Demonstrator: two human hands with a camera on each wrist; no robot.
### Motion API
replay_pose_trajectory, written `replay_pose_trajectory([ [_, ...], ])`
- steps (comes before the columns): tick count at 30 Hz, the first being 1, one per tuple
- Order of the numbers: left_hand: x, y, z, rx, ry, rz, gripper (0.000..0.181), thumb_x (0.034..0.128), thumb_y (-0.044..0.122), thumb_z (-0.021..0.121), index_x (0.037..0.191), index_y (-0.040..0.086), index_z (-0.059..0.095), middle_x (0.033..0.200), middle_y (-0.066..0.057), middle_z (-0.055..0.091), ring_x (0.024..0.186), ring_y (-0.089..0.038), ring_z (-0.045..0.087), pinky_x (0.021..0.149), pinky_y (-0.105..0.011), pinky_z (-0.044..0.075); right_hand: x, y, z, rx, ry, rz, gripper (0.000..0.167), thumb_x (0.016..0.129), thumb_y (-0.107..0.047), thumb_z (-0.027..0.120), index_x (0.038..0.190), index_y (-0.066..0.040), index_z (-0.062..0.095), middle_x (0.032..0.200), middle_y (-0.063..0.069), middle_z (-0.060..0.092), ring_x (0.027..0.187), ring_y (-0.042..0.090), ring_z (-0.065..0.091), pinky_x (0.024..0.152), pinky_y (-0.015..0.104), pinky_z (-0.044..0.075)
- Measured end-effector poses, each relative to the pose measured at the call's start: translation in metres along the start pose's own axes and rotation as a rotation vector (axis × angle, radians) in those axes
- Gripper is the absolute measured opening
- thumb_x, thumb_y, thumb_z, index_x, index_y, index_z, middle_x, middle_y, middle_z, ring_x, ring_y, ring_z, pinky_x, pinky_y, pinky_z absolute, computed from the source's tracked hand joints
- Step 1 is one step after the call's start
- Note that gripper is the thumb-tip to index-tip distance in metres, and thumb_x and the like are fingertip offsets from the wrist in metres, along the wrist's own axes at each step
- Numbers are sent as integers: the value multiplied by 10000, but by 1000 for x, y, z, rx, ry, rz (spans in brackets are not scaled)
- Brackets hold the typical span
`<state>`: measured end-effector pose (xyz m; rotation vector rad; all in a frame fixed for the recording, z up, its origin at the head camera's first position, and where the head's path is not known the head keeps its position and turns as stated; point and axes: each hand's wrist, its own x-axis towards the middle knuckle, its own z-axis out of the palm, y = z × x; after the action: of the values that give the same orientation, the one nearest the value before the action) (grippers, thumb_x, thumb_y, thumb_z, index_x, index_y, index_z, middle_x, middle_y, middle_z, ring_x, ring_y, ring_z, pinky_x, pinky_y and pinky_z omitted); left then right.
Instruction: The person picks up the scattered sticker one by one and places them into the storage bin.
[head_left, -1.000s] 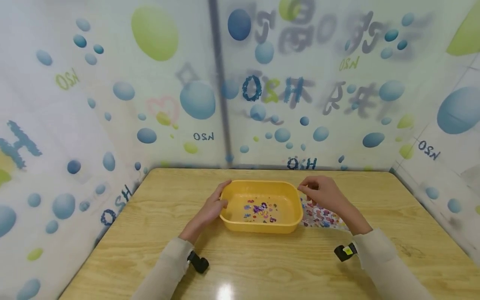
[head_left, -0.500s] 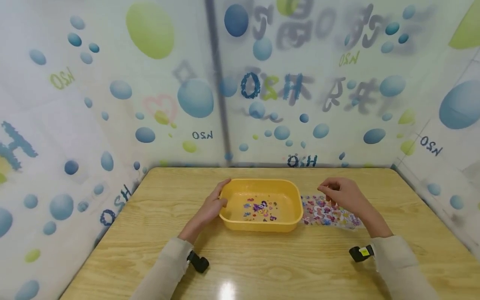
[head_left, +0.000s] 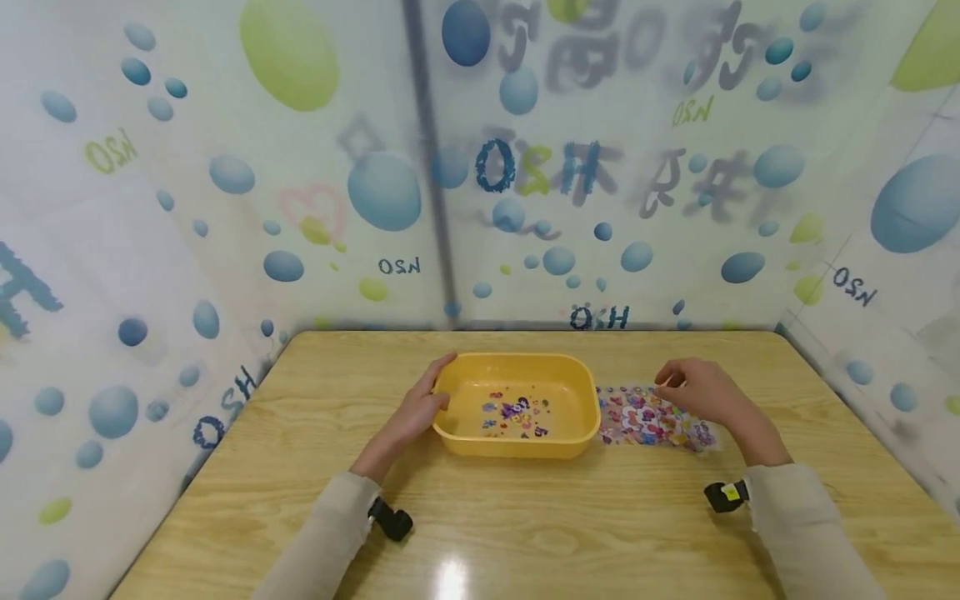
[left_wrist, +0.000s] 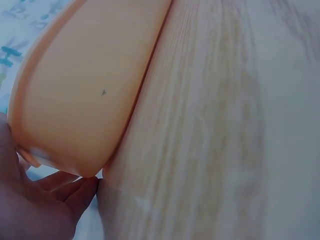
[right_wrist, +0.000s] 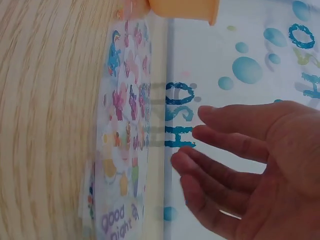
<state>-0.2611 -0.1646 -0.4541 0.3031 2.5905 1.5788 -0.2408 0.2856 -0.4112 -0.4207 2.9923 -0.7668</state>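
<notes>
A yellow plastic basin point(head_left: 517, 448) stands on the wooden table in the head view. Small colourful stickers point(head_left: 517, 410) lie on its bottom. My left hand point(head_left: 414, 412) grips the basin's left end, thumb over the rim and fingers on the outer wall. In the left wrist view, fingertips point(left_wrist: 82, 192) touch the basin's lower edge. Right of the basin lie sticker sheets point(head_left: 637, 417), the top one printed with bright figures. Above their far right part hovers my right hand point(head_left: 705, 390). The right wrist view shows its fingers loosely bent and apart, with nothing between them.
The wooden table point(head_left: 510, 525) reaches back to a wall covering point(head_left: 645, 208) printed with blue and green bubbles. Similar side panels stand left and right. Each wrist carries a black camera strap point(head_left: 726, 495). The sheets' left end lies close against the basin.
My right hand has moved from the basin's right rim rightward to above the sticker sheets, and its fingers have loosened. My left hand keeps its grip on the basin.
</notes>
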Motion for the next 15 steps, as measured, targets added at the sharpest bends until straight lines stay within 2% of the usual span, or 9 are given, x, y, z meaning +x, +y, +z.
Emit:
replay_pose_trajectory([
  [4, -1, 0, 0, -12, -2, -1, 804, 867, 21, 466, 1632, 208, 306, 1707, -138, 273, 1547, -345, 289, 1192, -533, 301, -1, 2, -1, -62, -23, 7, 325, 930, -204, 723, 1136, 46, 699, 1120, 272, 702, 985, 404, 664, 822, 541, 567],
  [9, -1, 1, 0, -13, 5, -3, 793, 876, 32, 469, 1631, 218, 311, 1714, -112, 264, 1584, -333, 223, 1247, -560, 233, -2, 8, -1, -95, -123, 59, 529, 900, -266, 764, 1272, 82, 621, 1302, 378, 578, 1147, 521, 569, 935, 637, 504],
  [12, 0, 1, 0, -15, 0, -1, 790, 881, 32, 469, 1632, 218, 309, 1719, -112, 254, 1590, -334, 206, 1255, -567, 215, 0, 15, 1, -81, -175, 77, 610, 881, -290, 785, 1311, 97, 588, 1310, 375, 575, 1141, 491, 576, 958, 639, 496],
  [15, 0, 0, 0, -17, -4, -8, 794, 878, 38, 470, 1632, 230, 308, 1721, -107, 248, 1589, -337, 209, 1253, -568, 219, 3, 19, 5, -82, -192, 66, 636, 860, -287, 803, 1311, 108, 590, 1263, 336, 627, 1058, 404, 609, 968, 628, 500],
])
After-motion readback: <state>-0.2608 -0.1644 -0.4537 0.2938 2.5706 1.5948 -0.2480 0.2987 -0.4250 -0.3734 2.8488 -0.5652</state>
